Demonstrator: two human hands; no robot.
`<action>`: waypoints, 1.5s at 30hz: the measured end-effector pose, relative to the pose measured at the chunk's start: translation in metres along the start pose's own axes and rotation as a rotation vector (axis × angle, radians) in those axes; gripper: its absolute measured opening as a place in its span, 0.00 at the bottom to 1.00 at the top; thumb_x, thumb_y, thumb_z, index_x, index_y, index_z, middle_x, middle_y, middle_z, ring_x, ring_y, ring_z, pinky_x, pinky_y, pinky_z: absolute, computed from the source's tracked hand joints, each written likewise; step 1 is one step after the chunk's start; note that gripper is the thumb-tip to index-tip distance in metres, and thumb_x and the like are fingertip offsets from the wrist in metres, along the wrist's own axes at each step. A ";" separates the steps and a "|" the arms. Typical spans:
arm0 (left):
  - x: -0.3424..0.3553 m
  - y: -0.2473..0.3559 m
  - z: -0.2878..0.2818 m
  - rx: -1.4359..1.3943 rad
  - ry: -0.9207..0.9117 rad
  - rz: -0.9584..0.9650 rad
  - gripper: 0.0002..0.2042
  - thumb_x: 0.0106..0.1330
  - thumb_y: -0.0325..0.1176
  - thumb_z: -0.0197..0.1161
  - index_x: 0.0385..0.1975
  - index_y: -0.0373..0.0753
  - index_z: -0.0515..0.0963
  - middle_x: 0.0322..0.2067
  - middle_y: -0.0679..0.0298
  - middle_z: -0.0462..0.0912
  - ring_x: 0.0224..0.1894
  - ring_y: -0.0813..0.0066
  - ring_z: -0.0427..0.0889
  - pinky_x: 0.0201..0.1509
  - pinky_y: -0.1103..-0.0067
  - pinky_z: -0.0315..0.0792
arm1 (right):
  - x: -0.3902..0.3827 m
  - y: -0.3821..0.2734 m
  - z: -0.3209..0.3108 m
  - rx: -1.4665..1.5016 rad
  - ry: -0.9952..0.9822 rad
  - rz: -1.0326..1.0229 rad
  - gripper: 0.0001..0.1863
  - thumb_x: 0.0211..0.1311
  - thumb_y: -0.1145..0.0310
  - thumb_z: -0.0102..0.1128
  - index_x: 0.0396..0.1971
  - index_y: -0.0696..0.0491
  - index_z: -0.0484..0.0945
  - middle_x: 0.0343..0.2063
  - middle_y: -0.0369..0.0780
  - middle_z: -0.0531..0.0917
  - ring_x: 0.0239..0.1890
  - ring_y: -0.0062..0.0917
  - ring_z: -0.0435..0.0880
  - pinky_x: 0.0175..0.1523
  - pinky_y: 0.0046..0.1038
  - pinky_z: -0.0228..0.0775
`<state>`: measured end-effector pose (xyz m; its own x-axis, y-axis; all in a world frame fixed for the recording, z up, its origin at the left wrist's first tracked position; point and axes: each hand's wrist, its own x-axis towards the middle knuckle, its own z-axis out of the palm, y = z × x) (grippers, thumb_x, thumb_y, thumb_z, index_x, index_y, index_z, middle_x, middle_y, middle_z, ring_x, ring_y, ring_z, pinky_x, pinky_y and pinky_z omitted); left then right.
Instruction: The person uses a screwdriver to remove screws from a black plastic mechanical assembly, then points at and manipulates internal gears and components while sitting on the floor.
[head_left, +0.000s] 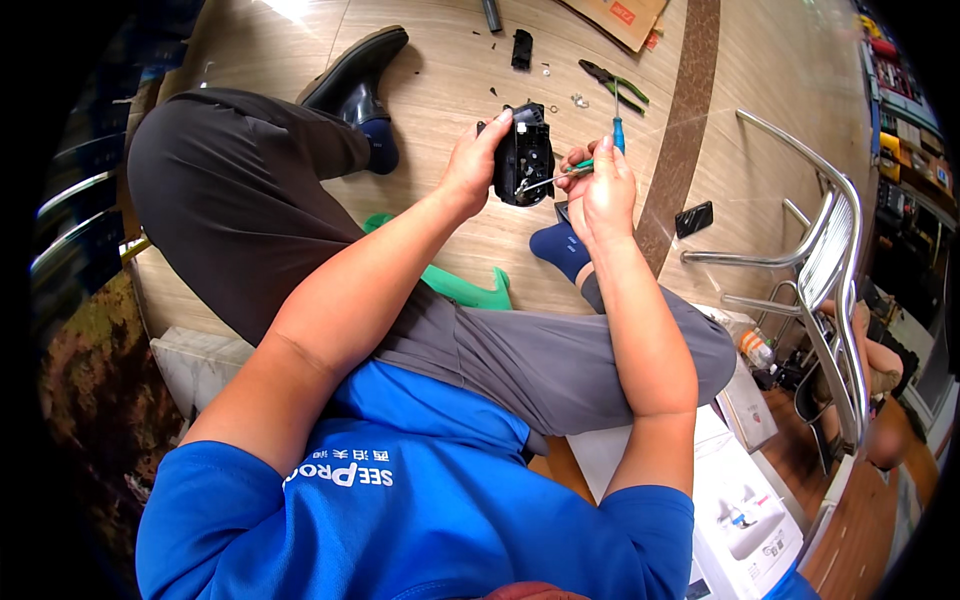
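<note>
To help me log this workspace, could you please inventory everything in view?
Opened housing: one, black, upper centre
Slim tool: one, green, tip at housing
Screwdriver: one, blue, right of housing
Pliers: one, black and green, on floor
Loose piece: one, black, floor, top
Small parts: several, mixed, floor nearby
Cardboard: one, brown, top
Flat object: one, black, floor, right
Chair: one, silver, right
Plastic item: one, green, centre
White box: one, white, lower right
Shelf goods: uncountable, mixed, right edge
Other person: one, partly hidden, right
Shoe: one, black, upper left
Socks: two, blue, upper centre
Trousers: one pair, grey, centre
Shirt: one, blue, bottom
Left hand: one, bare, on housing
Right hand: one, bare, holding both tools
</note>
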<state>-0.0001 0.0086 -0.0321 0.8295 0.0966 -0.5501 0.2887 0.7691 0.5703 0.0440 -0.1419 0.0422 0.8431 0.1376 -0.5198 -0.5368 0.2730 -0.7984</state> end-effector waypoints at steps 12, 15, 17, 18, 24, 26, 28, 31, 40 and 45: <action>-0.006 0.010 0.000 -0.088 -0.001 -0.075 0.18 0.73 0.50 0.55 0.45 0.40 0.76 0.35 0.64 0.84 0.34 0.75 0.84 0.39 0.75 0.81 | 0.009 -0.012 -0.018 0.163 0.000 0.259 0.15 0.77 0.53 0.47 0.40 0.51 0.69 0.27 0.41 0.78 0.29 0.30 0.77 0.29 0.28 0.67; -0.001 0.006 -0.006 -0.110 0.078 -0.080 0.20 0.73 0.51 0.55 0.48 0.39 0.77 0.39 0.61 0.85 0.38 0.72 0.85 0.43 0.73 0.81 | 0.017 -0.016 -0.029 0.187 -0.009 0.242 0.16 0.77 0.53 0.47 0.41 0.51 0.70 0.28 0.41 0.78 0.30 0.31 0.78 0.29 0.28 0.68; 0.007 0.003 -0.013 -0.123 0.182 -0.038 0.19 0.70 0.50 0.60 0.46 0.38 0.76 0.35 0.64 0.83 0.35 0.75 0.83 0.39 0.74 0.79 | 0.025 -0.018 -0.035 0.173 0.037 0.231 0.16 0.77 0.52 0.47 0.41 0.51 0.70 0.28 0.41 0.78 0.30 0.31 0.78 0.30 0.28 0.68; 0.010 0.004 -0.016 -0.137 0.235 0.009 0.20 0.70 0.50 0.61 0.46 0.37 0.76 0.36 0.64 0.83 0.35 0.74 0.83 0.40 0.75 0.79 | 0.032 -0.018 -0.040 0.168 0.062 0.226 0.16 0.77 0.52 0.47 0.42 0.51 0.70 0.28 0.41 0.78 0.30 0.31 0.78 0.30 0.28 0.68; 0.021 0.037 -0.028 -0.270 0.351 0.159 0.19 0.72 0.51 0.57 0.47 0.41 0.75 0.36 0.66 0.84 0.35 0.73 0.86 0.34 0.74 0.82 | 0.097 0.007 -0.075 0.217 0.175 0.174 0.16 0.77 0.53 0.48 0.42 0.51 0.70 0.28 0.41 0.78 0.29 0.33 0.80 0.30 0.29 0.69; 0.021 0.041 -0.033 -0.258 0.345 0.139 0.19 0.73 0.52 0.53 0.48 0.42 0.76 0.39 0.66 0.84 0.38 0.71 0.86 0.40 0.72 0.81 | 0.121 0.035 -0.086 0.235 0.167 0.179 0.15 0.77 0.53 0.47 0.42 0.51 0.70 0.27 0.41 0.78 0.29 0.33 0.79 0.30 0.29 0.69; 0.024 0.039 -0.037 -0.204 0.348 0.121 0.21 0.75 0.55 0.48 0.51 0.46 0.76 0.45 0.66 0.84 0.46 0.69 0.84 0.51 0.68 0.79 | 0.136 0.064 -0.091 0.287 0.202 0.197 0.14 0.77 0.54 0.48 0.41 0.51 0.70 0.27 0.40 0.78 0.29 0.32 0.78 0.32 0.30 0.69; 0.019 0.038 -0.026 -0.218 0.356 0.154 0.18 0.74 0.51 0.53 0.47 0.42 0.76 0.39 0.66 0.84 0.38 0.73 0.85 0.40 0.73 0.80 | 0.150 0.100 -0.103 0.337 0.283 0.219 0.12 0.77 0.56 0.48 0.40 0.50 0.71 0.29 0.39 0.77 0.31 0.31 0.76 0.35 0.32 0.69; 0.022 0.035 -0.023 -0.176 0.373 0.140 0.16 0.75 0.48 0.53 0.47 0.42 0.76 0.40 0.66 0.84 0.40 0.74 0.84 0.44 0.74 0.79 | 0.172 0.161 -0.110 0.290 0.418 0.200 0.05 0.76 0.65 0.48 0.43 0.50 0.69 0.30 0.41 0.77 0.28 0.31 0.75 0.32 0.36 0.71; 0.029 0.029 -0.026 -0.162 0.396 0.152 0.16 0.74 0.48 0.55 0.46 0.41 0.76 0.37 0.66 0.83 0.37 0.77 0.84 0.39 0.77 0.81 | 0.181 0.175 -0.105 0.246 0.421 0.192 0.06 0.76 0.66 0.49 0.45 0.51 0.69 0.32 0.42 0.79 0.28 0.31 0.77 0.31 0.36 0.73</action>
<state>0.0196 0.0501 -0.0469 0.6006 0.4261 -0.6766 0.0728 0.8135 0.5770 0.0992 -0.1695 -0.2235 0.6176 -0.1736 -0.7671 -0.6143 0.5026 -0.6083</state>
